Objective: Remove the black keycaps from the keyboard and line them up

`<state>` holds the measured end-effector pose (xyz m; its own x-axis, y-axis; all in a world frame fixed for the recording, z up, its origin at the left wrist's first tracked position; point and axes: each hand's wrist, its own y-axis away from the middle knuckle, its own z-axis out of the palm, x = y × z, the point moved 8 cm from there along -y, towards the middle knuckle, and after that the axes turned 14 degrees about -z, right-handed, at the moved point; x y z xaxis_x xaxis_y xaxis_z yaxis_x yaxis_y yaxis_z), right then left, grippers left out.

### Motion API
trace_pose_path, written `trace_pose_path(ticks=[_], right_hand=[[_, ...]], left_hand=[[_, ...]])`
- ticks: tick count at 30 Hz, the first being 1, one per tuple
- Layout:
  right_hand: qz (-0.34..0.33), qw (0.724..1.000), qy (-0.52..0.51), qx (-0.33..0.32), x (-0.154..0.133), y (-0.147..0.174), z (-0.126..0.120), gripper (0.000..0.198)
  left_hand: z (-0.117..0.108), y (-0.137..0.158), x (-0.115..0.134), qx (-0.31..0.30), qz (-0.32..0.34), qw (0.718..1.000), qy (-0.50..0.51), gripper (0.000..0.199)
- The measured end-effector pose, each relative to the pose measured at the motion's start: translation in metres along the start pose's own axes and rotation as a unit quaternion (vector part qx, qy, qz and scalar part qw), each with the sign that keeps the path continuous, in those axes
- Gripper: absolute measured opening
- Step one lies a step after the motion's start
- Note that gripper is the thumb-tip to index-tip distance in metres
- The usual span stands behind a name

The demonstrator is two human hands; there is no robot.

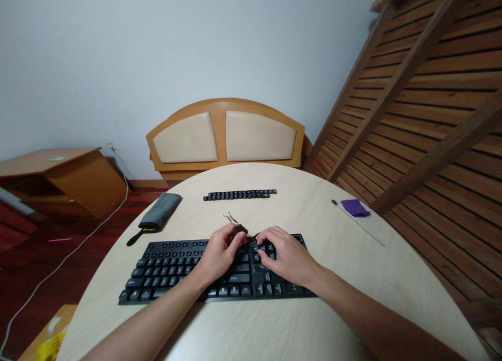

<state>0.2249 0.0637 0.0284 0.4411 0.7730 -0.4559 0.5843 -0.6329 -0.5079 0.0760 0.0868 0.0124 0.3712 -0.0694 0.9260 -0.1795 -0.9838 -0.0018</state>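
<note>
A black keyboard (pixel 168 271) lies on the round table, and the upper rows at its left show bare sockets without keycaps. My left hand (pixel 219 251) is closed on a small dark-handled keycap puller (pixel 240 229), with thin metal prongs sticking out at its far end. Its near end points down at the keys between my hands. My right hand (pixel 284 254) rests on the keyboard's right part with bent fingers, thumb and index finger apart, close to the puller's near end. The fingertips partly cover the keys there.
Removed keycaps (pixel 239 195) stand in rows farther back on the table (pixel 337 309). A grey pouch (pixel 162 210) lies at the left. At the right are a purple cloth (pixel 355 208) and a thin stick with a dark tip (pixel 358 222). A headboard (pixel 225 165) stands behind.
</note>
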Motion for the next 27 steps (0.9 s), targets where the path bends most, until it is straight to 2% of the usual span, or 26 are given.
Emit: trace_pose_path(ticks=[9, 18, 23, 27], right_hand=[[-0.009, 1.000, 0.010, -0.006, -0.003, -0.001, -0.001, 0.024], [-0.032, 0.999, 0.021, -0.016, -0.005, 0.000, 0.002, 0.020], [-0.022, 0.999, 0.023, -0.016, -0.003, -0.001, 0.003, 0.017], [-0.020, 0.999, 0.023, -0.017, -0.004, -0.002, 0.002, 0.016]], left_hand=[[0.007, -0.002, 0.001, -0.048, 0.009, 0.999, -0.004, 0.027], [0.013, 0.010, 0.018, -0.054, 0.099, 0.987, -0.113, 0.020], [0.009, 0.008, 0.014, -0.022, 0.078, 0.989, -0.121, 0.020], [0.009, 0.006, 0.008, -0.025, 0.062, 0.991, -0.113, 0.020]])
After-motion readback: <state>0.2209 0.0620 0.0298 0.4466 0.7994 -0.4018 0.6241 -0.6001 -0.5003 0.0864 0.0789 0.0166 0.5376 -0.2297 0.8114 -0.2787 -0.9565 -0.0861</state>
